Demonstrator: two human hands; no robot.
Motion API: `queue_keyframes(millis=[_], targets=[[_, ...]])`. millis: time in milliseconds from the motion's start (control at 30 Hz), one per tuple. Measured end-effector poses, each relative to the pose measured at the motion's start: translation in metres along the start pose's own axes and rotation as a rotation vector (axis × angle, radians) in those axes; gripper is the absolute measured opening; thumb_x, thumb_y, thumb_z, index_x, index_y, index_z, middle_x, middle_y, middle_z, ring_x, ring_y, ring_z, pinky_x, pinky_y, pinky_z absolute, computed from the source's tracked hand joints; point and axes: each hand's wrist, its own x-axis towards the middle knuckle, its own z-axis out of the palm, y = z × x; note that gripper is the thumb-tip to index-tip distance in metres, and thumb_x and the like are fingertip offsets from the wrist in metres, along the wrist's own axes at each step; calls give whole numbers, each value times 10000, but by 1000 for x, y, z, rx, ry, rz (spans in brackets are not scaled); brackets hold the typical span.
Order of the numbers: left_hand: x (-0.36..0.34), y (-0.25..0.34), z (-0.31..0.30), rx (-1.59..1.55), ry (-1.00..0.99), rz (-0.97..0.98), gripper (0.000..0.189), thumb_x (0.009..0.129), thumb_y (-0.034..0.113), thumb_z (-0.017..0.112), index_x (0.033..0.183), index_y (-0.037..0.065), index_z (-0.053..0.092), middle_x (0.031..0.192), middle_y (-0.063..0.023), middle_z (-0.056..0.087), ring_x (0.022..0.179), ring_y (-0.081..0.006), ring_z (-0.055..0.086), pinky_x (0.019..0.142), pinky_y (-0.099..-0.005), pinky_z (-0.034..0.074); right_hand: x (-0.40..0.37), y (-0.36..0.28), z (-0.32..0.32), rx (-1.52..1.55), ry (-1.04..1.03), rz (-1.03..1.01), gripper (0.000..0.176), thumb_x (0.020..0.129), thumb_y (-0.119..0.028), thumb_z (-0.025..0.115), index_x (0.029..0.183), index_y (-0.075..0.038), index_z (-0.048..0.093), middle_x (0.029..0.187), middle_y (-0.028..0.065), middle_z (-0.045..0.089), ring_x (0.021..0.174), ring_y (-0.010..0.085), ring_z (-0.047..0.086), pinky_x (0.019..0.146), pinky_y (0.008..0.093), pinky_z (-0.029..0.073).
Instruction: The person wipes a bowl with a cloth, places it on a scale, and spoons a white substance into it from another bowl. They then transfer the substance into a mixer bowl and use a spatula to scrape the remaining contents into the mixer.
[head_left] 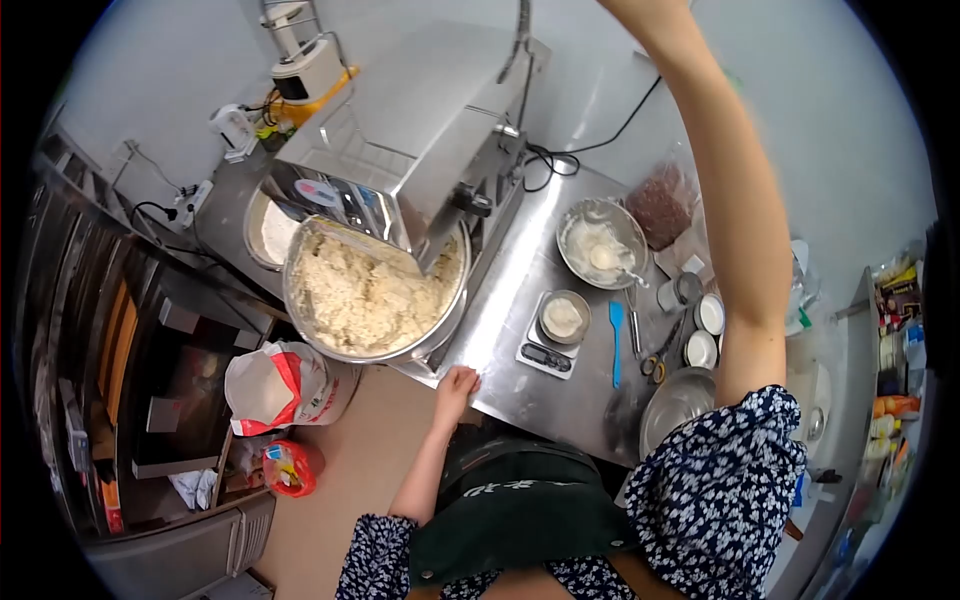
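My left hand rests at the front edge of the steel table, its fingers curled in and nothing visible in them. Just beyond it to the left is a large steel mixing bowl full of pale, crumbly dough, under the head of a big metal mixer. My right arm reaches up past the top of the frame, so its hand is out of sight. To the right of my left hand, a small bowl of white stuff sits on a digital scale.
A bowl with white paste, a blue spatula, scissors and an empty-looking steel bowl lie on the right. An open flour sack and a red bucket stand on the floor. Cables lie behind.
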Motion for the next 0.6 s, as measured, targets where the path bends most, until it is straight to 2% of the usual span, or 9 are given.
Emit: queue_keyframes(millis=[67, 100, 167, 267, 333, 367, 467, 567, 600], targets=[[23, 1, 21, 38, -63, -5, 264, 915, 92, 542, 1149, -20, 498, 967, -111, 566, 859, -186, 629, 749, -276, 541, -59, 18, -21, -76, 64, 45, 289, 879, -220, 564, 1091, -24, 554, 1003, 185, 588, 916, 260, 579, 792, 341, 444], [34, 4, 33, 66, -107, -43, 347, 925, 141, 544, 1227, -8, 461, 998, -81, 547, 863, -176, 611, 753, -278, 526, -90, 34, -30, -240, 115, 15, 161, 840, -158, 610, 899, -10, 633, 765, 128, 639, 682, 225, 627, 620, 330, 488], [54, 7, 61, 24, -164, -84, 415, 928, 152, 531, 1290, -7, 403, 1007, -89, 518, 861, -191, 611, 735, -293, 533, -153, 63, -34, -115, 179, -64, 122, 902, -70, 530, 909, 23, 608, 761, 73, 638, 690, 141, 598, 624, 259, 461], [75, 17, 103, 165, -172, -167, 489, 914, 127, 476, 1350, -22, 311, 984, -105, 498, 850, -217, 611, 744, -324, 542, -286, 93, -45, -41, -114, 541, 94, 888, -64, 559, 915, 8, 613, 725, 90, 624, 634, 144, 596, 573, 272, 465], [74, 37, 102, -198, 107, -72, 374, 886, 75, 421, 1249, -17, 416, 916, -97, 511, 795, -220, 597, 724, -327, 531, -359, 75, -41, 259, -12, 865, 179, 906, -64, 538, 1069, 7, 562, 836, 83, 658, 754, 173, 642, 687, 278, 502], [62, 42, 88, -348, 256, 57, 326, 874, 52, 401, 1187, -10, 468, 881, -90, 519, 764, -213, 586, 706, -322, 523, -359, 46, -37, 255, -58, 761, 264, 897, -93, 564, 1134, 21, 537, 943, 118, 656, 872, 199, 636, 768, 318, 497], [13, 58, 56, -286, 314, 3, 181, 832, 0, 399, 949, 19, 535, 749, -77, 536, 676, -169, 549, 621, -297, 488, -320, -18, -8, 234, -130, 226, 515, 699, -126, 736, 1150, 19, 536, 1184, 181, 553, 1077, 353, 522, 897, 419, 429], [0, 13, 31, -224, 164, -221, 139, 840, 61, 453, 943, 39, 545, 718, -42, 542, 675, -137, 553, 584, -262, 459, -274, -44, 31, 325, -194, -179, 489, 639, -138, 747, 1076, 2, 579, 1165, 148, 564, 1064, 354, 524, 871, 448, 449], [-9, 20, 41, -222, 183, -223, 134, 869, 91, 456, 955, 45, 547, 731, -40, 552, 676, -131, 557, 587, -256, 463, -263, -54, 45, 333, -230, -365, 405, 699, -138, 693, 1073, -22, 591, 1177, 124, 564, 1092, 317, 527, 912, 436, 444]])
